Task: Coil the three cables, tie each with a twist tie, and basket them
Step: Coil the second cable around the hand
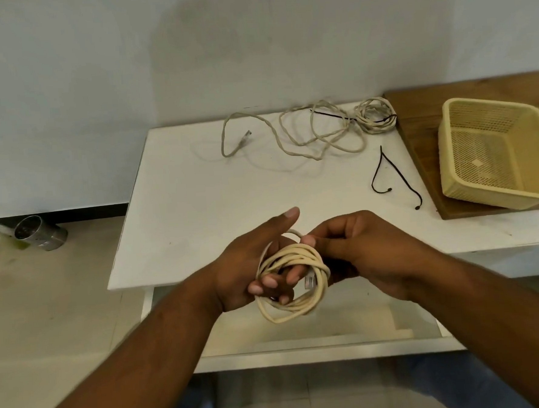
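— Where is the cable being worked on?

— A cream coiled cable [293,276] hangs in the air over the near edge of the white table [199,214], looped several times around the fingers of the left hand [253,268]. Its clear plug shows inside the loops, beside those fingertips.

— So how do the hands stand?

— The left hand has its fingers curled through the coil and its thumb pointing up and away. The right hand [356,249] is closed on the coil's right side, thumb and forefinger pinching a strand at the top.

— And the other cables?

— At the far side of the table lies a loose cable [289,136], spread in wide tangled loops with a plug at its left end. Just right of it, by the table's far right corner, is a bundled cable [375,118] with a thin black tie across it; whether it is fastened I cannot tell.

— Any ties free?

— One black twist tie [395,174], bent into a narrow V, lies on the table between the hands and the basket.

— The basket?

— A yellow mesh basket [492,155] rests on a wooden board [421,122] at the right. On the floor to the left lies a metal can [39,232].
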